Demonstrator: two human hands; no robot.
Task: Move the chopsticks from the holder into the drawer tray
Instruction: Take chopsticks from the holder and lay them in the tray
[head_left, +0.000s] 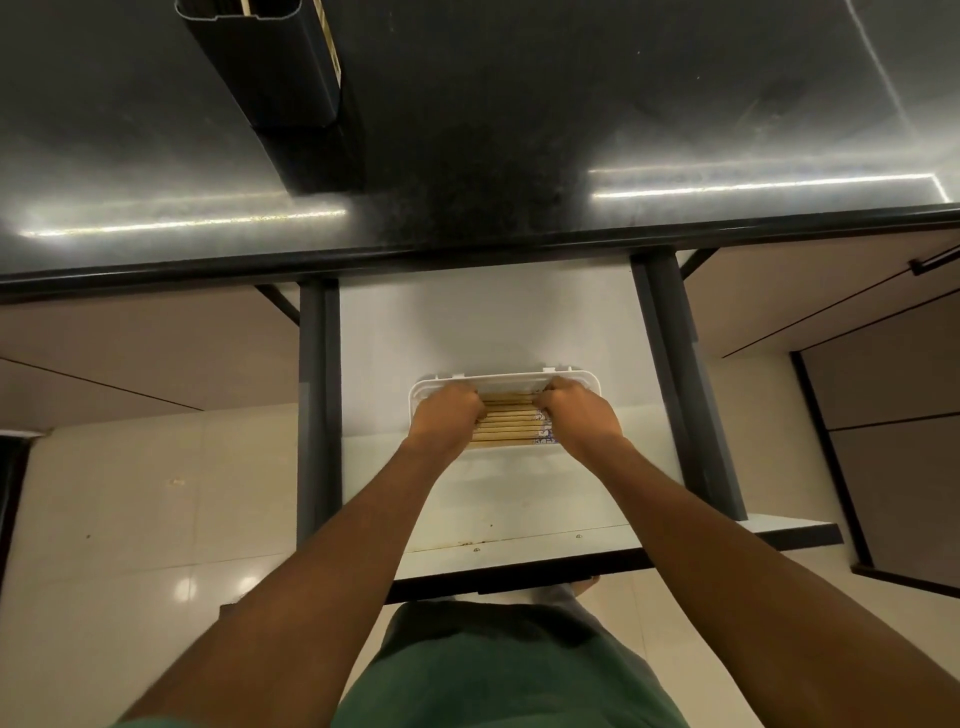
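Note:
Several wooden chopsticks (511, 422) lie side by side in a white tray (519, 380) on the floor of the pulled-out drawer (467, 327). My left hand (447, 420) is on their left ends and my right hand (582, 418) on their right ends, both with fingers curled down over the bundle. The fingertips are hidden, so I cannot see how firmly they hold. A tall black holder (275, 67) stands on the counter at the upper left, with a pale stick showing at its rim.
The dark polished counter (571, 104) runs across the top, its front edge overhanging the drawer. Dark drawer rails (318, 405) flank the white floor on both sides. Beige cabinet fronts and a tiled floor lie to either side and below.

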